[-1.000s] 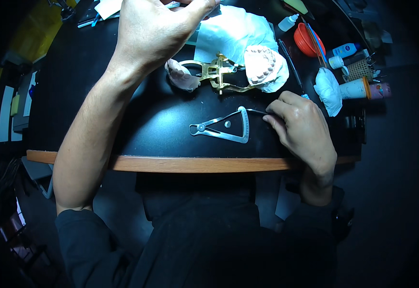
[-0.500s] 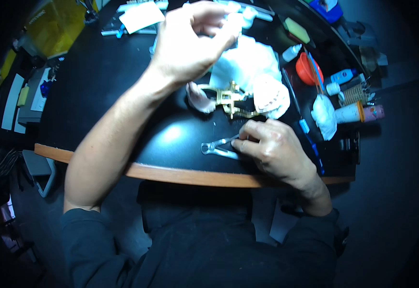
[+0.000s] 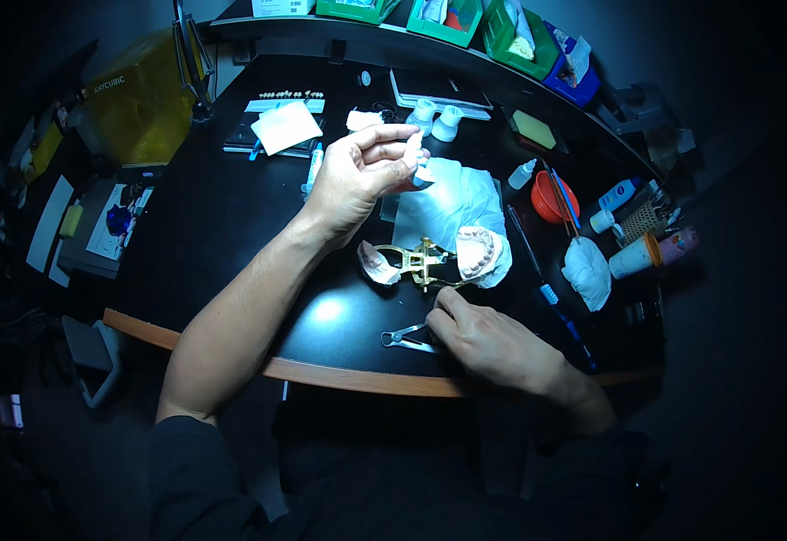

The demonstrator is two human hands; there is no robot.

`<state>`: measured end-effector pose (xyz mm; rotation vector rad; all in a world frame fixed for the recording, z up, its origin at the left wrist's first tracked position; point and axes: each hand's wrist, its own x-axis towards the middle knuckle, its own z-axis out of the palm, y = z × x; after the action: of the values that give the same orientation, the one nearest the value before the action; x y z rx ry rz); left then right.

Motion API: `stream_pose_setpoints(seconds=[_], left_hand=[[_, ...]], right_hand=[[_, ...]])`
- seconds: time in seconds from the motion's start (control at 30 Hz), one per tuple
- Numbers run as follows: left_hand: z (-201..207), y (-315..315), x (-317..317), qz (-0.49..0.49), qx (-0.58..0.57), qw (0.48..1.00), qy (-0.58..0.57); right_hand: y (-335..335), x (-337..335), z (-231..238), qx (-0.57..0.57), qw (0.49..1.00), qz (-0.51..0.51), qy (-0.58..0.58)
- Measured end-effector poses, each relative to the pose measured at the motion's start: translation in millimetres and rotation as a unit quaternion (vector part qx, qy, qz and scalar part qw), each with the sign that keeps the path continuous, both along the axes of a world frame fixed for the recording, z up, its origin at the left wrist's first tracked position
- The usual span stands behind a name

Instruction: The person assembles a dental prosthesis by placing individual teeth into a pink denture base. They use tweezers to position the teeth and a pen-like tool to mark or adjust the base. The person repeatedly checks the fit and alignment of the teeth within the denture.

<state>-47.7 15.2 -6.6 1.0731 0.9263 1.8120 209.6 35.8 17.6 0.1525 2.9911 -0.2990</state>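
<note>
My left hand (image 3: 360, 176) is raised over the black desk (image 3: 213, 225), pinching a small pale object between thumb and fingertips. My right hand (image 3: 488, 341) rests near the desk's front edge, fingers closed on a metal caliper (image 3: 402, 339) lying flat. Between the hands stands a brass dental articulator (image 3: 420, 263) with a plaster jaw cast (image 3: 476, 252) on its right and a pinkish cast (image 3: 377, 265) on its left, on a light-blue tissue (image 3: 447, 200).
An orange bowl (image 3: 551, 197), small bottles (image 3: 623, 194), a white cloth (image 3: 587, 269) and a blue-tipped brush (image 3: 556, 307) lie at the right. Two white jars (image 3: 436, 119), a white card (image 3: 285, 126) and a yellow box (image 3: 141, 99) sit farther back. Green bins (image 3: 520, 36) line the shelf.
The view has pulled back and tilted up, showing more of the desk. My left hand came lower in view with its small object. My right hand stayed on the caliper.
</note>
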Motion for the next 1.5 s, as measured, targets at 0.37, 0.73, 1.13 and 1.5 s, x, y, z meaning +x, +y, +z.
stream_pose_setpoints(seconds=[0.37,0.73,1.13,1.5], left_hand=[[4,-6,18,-0.065,0.042,0.996,0.039],[-19,-15,26,-0.07,0.044,0.995,0.062],[-14,-28,34,-0.051,0.049,0.991,0.11],[-18,-29,39,-0.065,0.084,0.991,0.085]], right_hand=[[51,-8,49,-0.088,0.948,-0.075,0.296],[55,-18,15,-0.198,0.9,-0.122,0.369],[40,-23,8,-0.16,0.896,-0.122,0.395],[37,-21,9,-0.229,0.852,-0.135,0.451]])
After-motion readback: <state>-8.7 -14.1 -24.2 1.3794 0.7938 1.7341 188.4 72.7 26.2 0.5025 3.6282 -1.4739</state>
